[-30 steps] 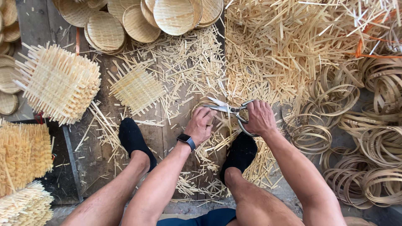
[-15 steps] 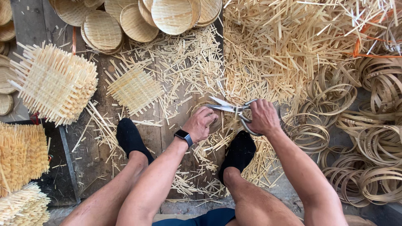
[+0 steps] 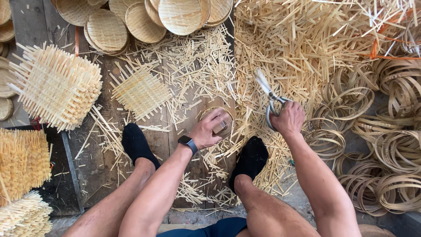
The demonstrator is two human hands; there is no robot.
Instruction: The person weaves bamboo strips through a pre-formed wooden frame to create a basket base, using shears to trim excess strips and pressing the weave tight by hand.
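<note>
Two hands are at work above a plank floor (image 3: 101, 153) strewn with bamboo offcuts; the left hand (image 3: 209, 130) has its grip closed round a small round woven basket (image 3: 221, 118), held low between the two black-socked feet; a dark watch (image 3: 187, 143) sits on that wrist; the right hand (image 3: 287, 118) has its grip closed through the handles of a pair of shears (image 3: 269, 94), blades pointing up and left, raised clear of the basket; a flat woven mat (image 3: 140, 91) lies to the left; finished round baskets (image 3: 144, 17) are stacked at top; bamboo hoops (image 3: 386, 136) lie in a heap at right.
</note>
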